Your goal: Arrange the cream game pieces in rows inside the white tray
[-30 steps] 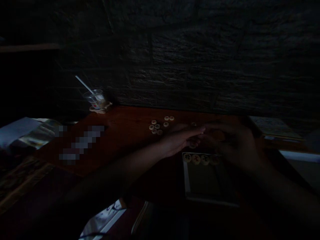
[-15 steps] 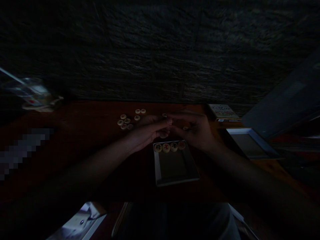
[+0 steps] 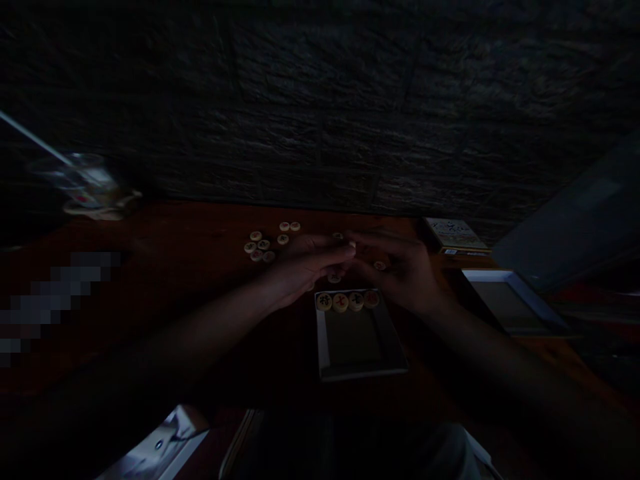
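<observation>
Left hand: your left hand [image 3: 305, 267] reaches in from the left, fingers stretched out, tips meeting the other hand just past the far edge of the tray. A pale speck shows at the fingertips, but it is too dark to tell whether you are pinching anything.
Right hand: your right hand [image 3: 405, 270] is curled, fingers pointing left. A pale disc [image 3: 379, 265] shows beneath them; I cannot tell whether you hold it or it lies on the table.
Pieces in the tray: four xiangqi pieces [image 3: 347, 301] sit side by side along the far wall of the shallow white tray [image 3: 360, 370], faces up with red and dark characters. The rest of the tray floor is bare.
Other pieces: a loose cluster of pieces [image 3: 263, 245] lies on the red-brown table [image 3: 190, 253] left of your hands; one more disc [image 3: 334, 278] shows just under your left hand.
Handling: these look like small, light, rigid discs with smooth faces. They would likely slide flat and slip if pressed from above, so take each by its rim between thumb and forefinger.
Around: a clear cup [image 3: 87, 183] with a straw [image 3: 35, 139] stands far left; a second tray [image 3: 480, 275] and a printed box [image 3: 455, 235] lie to the right.
</observation>
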Demonstrator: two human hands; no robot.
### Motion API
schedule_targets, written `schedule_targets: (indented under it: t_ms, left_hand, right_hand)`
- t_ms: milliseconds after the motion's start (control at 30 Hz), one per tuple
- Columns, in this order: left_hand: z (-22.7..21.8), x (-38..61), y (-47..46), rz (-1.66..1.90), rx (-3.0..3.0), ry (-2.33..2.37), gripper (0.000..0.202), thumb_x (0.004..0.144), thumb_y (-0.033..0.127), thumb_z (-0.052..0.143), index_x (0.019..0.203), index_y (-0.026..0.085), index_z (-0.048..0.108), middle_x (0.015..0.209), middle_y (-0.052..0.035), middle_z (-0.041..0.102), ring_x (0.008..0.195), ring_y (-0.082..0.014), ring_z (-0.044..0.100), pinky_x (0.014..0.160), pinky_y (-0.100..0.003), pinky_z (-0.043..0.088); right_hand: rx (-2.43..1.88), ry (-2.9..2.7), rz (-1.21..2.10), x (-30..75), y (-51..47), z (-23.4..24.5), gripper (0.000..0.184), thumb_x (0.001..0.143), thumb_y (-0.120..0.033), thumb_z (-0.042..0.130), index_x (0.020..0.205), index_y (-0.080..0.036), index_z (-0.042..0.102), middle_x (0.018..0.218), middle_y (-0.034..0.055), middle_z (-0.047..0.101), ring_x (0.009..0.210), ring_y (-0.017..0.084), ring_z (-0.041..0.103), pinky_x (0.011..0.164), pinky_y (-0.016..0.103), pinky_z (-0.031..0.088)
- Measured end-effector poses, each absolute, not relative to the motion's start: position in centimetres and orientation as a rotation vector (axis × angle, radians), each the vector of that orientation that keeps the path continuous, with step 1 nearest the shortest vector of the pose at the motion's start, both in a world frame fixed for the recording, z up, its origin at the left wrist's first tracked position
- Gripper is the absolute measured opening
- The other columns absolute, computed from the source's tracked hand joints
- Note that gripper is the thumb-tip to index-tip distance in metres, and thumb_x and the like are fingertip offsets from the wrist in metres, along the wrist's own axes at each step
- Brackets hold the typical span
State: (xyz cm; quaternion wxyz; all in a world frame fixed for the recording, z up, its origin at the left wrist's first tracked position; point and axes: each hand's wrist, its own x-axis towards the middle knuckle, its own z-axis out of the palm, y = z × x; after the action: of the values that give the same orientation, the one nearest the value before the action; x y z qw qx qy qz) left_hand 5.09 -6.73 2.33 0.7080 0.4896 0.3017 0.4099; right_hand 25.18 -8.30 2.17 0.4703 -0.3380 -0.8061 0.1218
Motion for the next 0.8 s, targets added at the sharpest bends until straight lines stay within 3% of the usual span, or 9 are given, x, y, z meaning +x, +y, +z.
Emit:
schedule_targets:
  t_ms: [133,367,567,800]
  left_hand:
    - [2.20,5.12,-6.50,0.927,1.098,0.635,0.025,0.076,0.025,0.087,0.098,0.016,0.082,0.099,-0.0064,0.077,0.091,-0.0153,0.069,0.087,-0.030,0.051]
    - [1.80,5.19,-6.42,0.883,1.054,0.636,0.027,0.079,0.038,0.087,0.081,0.013,0.078,0.081,-0.0058,0.074,0.075,-0.0136,0.066,0.074,-0.028,0.050]
    - [2.07,5.10,-6.55,0.883,1.080,0.640,0.023,0.080,0.031,0.085,0.094,0.013,0.080,0.088,-0.0060,0.074,0.079,-0.0139,0.066,0.076,-0.029,0.050]
    - [2.00,5.12,-6.46,0.881,1.028,0.633,0.020,0.079,0.030,0.086,0.089,0.014,0.078,0.088,-0.0064,0.075,0.082,-0.0161,0.068,0.077,-0.030,0.053]
  right_hand:
    - [-0.849,-1.942,0.342,25.25,-8.23,1.97,0.037,0.089,-0.030,0.080,0.125,-0.025,0.076,0.109,0.0065,0.080,0.095,0.021,0.075,0.085,0.036,0.060]
    - [-0.837,-1.969,0.267,25.41,-8.19,1.98,0.033,0.090,-0.024,0.077,0.122,-0.026,0.077,0.111,0.0070,0.080,0.101,0.022,0.074,0.091,0.039,0.058]
    - [-0.838,-1.934,0.318,25.24,-8.16,1.84,0.038,0.088,-0.027,0.081,0.125,-0.024,0.076,0.104,0.0061,0.079,0.091,0.020,0.074,0.084,0.035,0.060]
    - [-0.794,-1.950,0.278,25.21,-8.11,1.97,0.033,0.088,-0.025,0.080,0.121,-0.026,0.078,0.106,0.0056,0.080,0.094,0.021,0.074,0.086,0.038,0.060]
